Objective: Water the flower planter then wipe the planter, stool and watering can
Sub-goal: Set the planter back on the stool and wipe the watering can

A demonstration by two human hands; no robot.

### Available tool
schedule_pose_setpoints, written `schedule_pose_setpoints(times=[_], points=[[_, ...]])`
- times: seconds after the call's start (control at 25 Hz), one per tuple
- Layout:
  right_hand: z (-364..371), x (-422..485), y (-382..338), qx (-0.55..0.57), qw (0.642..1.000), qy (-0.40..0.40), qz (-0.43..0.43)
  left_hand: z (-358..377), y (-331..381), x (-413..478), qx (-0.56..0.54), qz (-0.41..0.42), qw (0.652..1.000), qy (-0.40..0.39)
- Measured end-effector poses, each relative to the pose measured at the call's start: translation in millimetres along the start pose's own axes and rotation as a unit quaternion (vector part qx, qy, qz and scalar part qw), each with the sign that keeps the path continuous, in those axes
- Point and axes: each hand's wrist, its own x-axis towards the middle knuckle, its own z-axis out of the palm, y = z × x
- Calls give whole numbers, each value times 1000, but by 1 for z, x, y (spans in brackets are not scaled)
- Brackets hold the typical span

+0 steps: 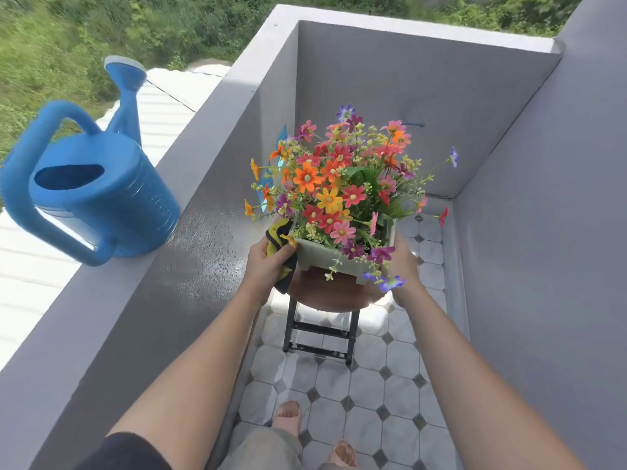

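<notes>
A pale green rectangular planter [320, 257] full of colourful flowers sits over the round brown top of a black-legged stool [325, 296]; whether it rests on it or hangs just above I cannot tell. My left hand [268, 262] grips the planter's left end with a yellow and black cloth [280, 244] pressed between palm and planter. My right hand [402, 266] holds the planter's right end, partly hidden by blooms. A blue watering can [101, 195] stands on the grey parapet ledge to the left, spout pointing away.
The grey parapet [203, 239] runs along the left, its top wet near the can. Grey walls [529, 232] close the narrow balcony on the right and far end. A tiled floor [373, 385] lies below, with my sandalled feet [288, 415] at the bottom.
</notes>
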Motion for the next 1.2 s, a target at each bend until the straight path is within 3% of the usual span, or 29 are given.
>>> schedule_pose_setpoints(times=[0.12, 0.24, 0.4, 0.56, 0.64, 0.72, 0.8, 0.92, 1.04, 1.2], points=[[-2, 1, 9, -29, 999, -24, 13, 1, -4, -4, 8, -4, 1000, 0], [-3, 2, 8, 30, 998, -43, 46, 2, -3, -6, 0, -21, 1000, 1], [-6, -26, 10, 117, 992, -44, -6, -3, 8, -15, -18, -54, 998, 26], [12, -94, 40, 157, 980, 26, 120, -20, 18, -43, 3, -90, 994, 64], [30, -126, 43, 61, 984, -17, 164, -33, 24, -58, 23, -112, 991, 76], [48, -148, 33, -42, 983, -110, 139, -46, 36, -74, 27, -129, 988, 84], [70, -156, 13, -74, 980, -157, 98, -58, 58, -89, 16, -133, 988, 80], [89, -153, -31, -12, 972, -218, 86, -64, 91, -101, -16, -118, 991, 55], [95, -148, -81, 126, 950, -281, 58, -67, 128, -110, -40, -86, 994, 60], [98, -141, -112, 176, 930, -322, -21, -77, 158, -119, 64, -11, 994, 83]])
